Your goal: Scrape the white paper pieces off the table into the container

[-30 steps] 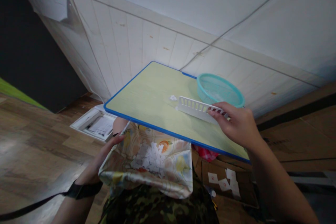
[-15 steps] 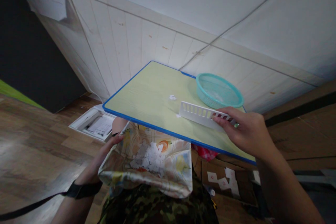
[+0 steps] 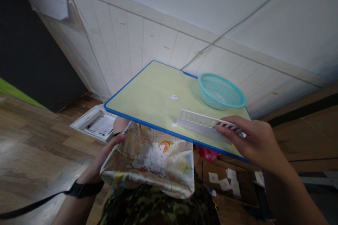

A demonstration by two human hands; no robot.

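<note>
My right hand (image 3: 244,137) grips one end of a white slotted plastic strip (image 3: 198,121), held on edge against the yellow tabletop near its front edge. Just beyond the strip's left end lies a small white paper scrap (image 3: 174,125). A little pile of paper scraps (image 3: 174,97) sits farther back. With closed fingers my left hand (image 3: 112,147) holds the left side of a fruit-patterned cloth-lined bin (image 3: 182,179), its far rim tucked below the table's front edge. Many white paper pieces (image 3: 151,156) lie inside it.
A turquoise mesh basket (image 3: 221,91) stands at the back right of the blue-edged table (image 3: 142,84). On the floor to the left is an open white box (image 3: 92,123). Cardboard with white cards (image 3: 225,184) lies below right. A panelled wall (image 3: 132,35) rises behind.
My right hand has drawn the strip toward the table's front edge, and the paper scrap beside its end has shifted nearer that edge too. My left hand and the bin stay almost still.
</note>
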